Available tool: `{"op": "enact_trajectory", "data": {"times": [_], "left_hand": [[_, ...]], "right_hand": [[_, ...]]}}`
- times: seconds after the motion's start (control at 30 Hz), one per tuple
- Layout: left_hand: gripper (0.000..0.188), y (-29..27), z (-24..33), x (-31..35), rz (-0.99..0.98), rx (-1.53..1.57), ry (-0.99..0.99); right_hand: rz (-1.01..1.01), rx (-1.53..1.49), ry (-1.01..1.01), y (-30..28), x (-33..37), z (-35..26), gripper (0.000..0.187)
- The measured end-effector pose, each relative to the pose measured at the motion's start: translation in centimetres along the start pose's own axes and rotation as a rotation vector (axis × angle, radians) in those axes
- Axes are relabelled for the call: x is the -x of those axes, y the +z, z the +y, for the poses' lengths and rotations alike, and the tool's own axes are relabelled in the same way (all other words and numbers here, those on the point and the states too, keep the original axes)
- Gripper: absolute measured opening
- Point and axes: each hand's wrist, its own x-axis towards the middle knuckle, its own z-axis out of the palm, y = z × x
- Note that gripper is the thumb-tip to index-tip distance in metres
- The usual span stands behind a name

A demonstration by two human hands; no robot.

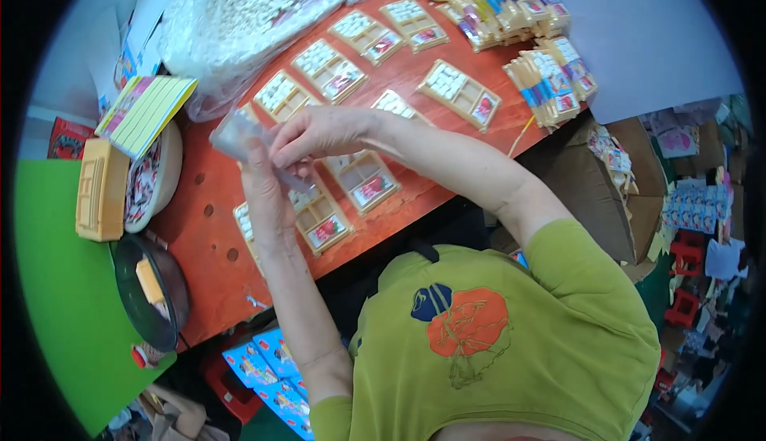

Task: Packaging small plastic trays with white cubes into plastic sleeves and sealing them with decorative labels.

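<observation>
My left hand (264, 179) is closed around a clear plastic bag (232, 136), or a small bundle of them, above the table's left part. My right hand (313, 136) meets it there, fingers pinched at the plastic; exactly what they grip is partly hidden. Below and around my hands lie shallow cream trays filled with small white pieces and a red picture card, such as one tray (363, 179) under my right wrist and another tray (323, 221) beside my left forearm. A further tray (460, 94) lies to the right of my right forearm.
A big clear sack of white pieces (263, 2) lies at the back left. Packed trays are piled (511, 6) at the far right. Along the left edge stand a white bowl (166, 177), cream boxes (100, 189) and a dark basin (152, 293). An open carton (598, 193) stands right.
</observation>
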Motion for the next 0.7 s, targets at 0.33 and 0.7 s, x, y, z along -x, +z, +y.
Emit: {"op": "enact_trajectory", "data": {"times": [0.33,0.7], "left_hand": [[0.049,-0.7,0.4,1.2,0.138,-0.137,0.186],[0.057,-0.5,0.6,-2.8,0.265,0.062,0.017]], "right_hand": [[0.275,0.281,-0.108,5.0,0.2,1.0,0.017],[0.726,0.4,-0.335,-3.6,-2.5,0.1,0.017]]}}
